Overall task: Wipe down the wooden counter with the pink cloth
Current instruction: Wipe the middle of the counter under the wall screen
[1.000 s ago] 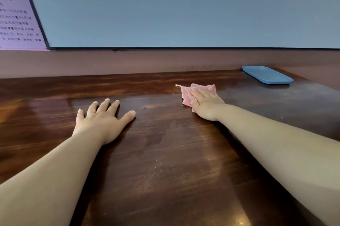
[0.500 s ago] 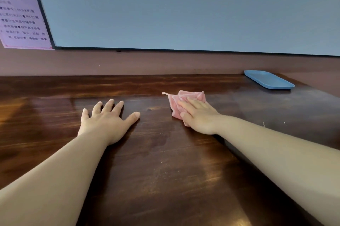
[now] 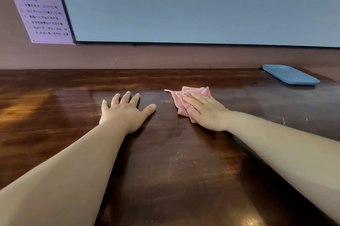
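While the right hand [image 3: 206, 110] lies flat on the pink cloth [image 3: 185, 97], its fingers are straight and held close together, pressing the cloth down against the wooden counter [image 3: 174, 161] with the thumb lying along the cloth's near edge. The cloth is folded into a bunched pad with a thin corner sticking out to the left, and it sits right of the counter's middle, part of it hidden under the palm and the far folds showing past the fingertips. Just to its left, apart from it, the left hand [image 3: 127, 113] rests palm down on the bare wood with its fingers spread and the thumb pointing toward the cloth; it holds nothing. Both forearms reach in from the near edge of the view. A duller, smeared patch marks the wood between and just in front of the two hands, and pale specks lie scattered nearer the viewer; a few small white bits also show to the right, beside the right forearm. At the far right corner of the counter lies a flat blue tray [image 3: 290, 76], well apart from the cloth. Behind the counter runs a brown wall with a large grey-blue panel [image 3: 202, 5] in a dark frame, and left of it hangs a pinkish paper notice [image 3: 43, 6] with printed lines too blurred to read.
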A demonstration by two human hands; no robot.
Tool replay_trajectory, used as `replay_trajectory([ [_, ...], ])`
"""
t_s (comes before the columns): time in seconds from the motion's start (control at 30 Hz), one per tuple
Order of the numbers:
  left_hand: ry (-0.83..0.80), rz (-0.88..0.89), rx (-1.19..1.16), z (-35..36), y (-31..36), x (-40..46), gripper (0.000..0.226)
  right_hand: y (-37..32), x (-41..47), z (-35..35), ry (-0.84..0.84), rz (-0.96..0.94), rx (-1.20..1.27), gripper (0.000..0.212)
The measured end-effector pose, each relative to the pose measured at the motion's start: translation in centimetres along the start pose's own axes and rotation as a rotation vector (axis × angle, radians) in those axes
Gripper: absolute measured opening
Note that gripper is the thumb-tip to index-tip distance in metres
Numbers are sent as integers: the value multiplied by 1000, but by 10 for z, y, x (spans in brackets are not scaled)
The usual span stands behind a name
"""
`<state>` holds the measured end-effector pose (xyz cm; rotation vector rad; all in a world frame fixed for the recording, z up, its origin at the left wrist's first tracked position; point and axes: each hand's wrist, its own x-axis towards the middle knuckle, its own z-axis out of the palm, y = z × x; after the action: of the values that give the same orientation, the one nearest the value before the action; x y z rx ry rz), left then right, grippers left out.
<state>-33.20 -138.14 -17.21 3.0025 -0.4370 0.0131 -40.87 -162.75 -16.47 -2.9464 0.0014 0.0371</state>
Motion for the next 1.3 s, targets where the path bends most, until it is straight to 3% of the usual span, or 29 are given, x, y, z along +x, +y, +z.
replay_trajectory([
  [0.17, -10, -6, 3, -2, 0, -1, 93, -14, 34, -8, 16, 143, -65, 56],
  [0.37, -3, -5, 9, 0, 0, 1, 93, -13, 6, 7, -29, -63, -54, 61],
  [0.57, -1, -4, 6, 0, 1, 0, 92, -37, 48, -7, -17, 114, -88, 57],
  [0.77, 20, -11, -26, 5, -1, 7, 73, -37, 23, 12, -54, -77, -71, 59],
  [0.97, 22, -6, -38, 1, 0, 1, 66, -67, 51, -4, -39, 55, -71, 55],
  [1.07, 27, 35, 7, 3, -1, 0, 63, -72, 32, 9, -107, -72, -61, 55],
  [1.17, 23, 33, 2, 4, -1, 4, 73, -67, 25, 8, -92, -167, -57, 56],
  [1.3, 68, 28, -111, 2, -1, 4, 70, -80, 44, 1, -35, -29, -63, 54],
])
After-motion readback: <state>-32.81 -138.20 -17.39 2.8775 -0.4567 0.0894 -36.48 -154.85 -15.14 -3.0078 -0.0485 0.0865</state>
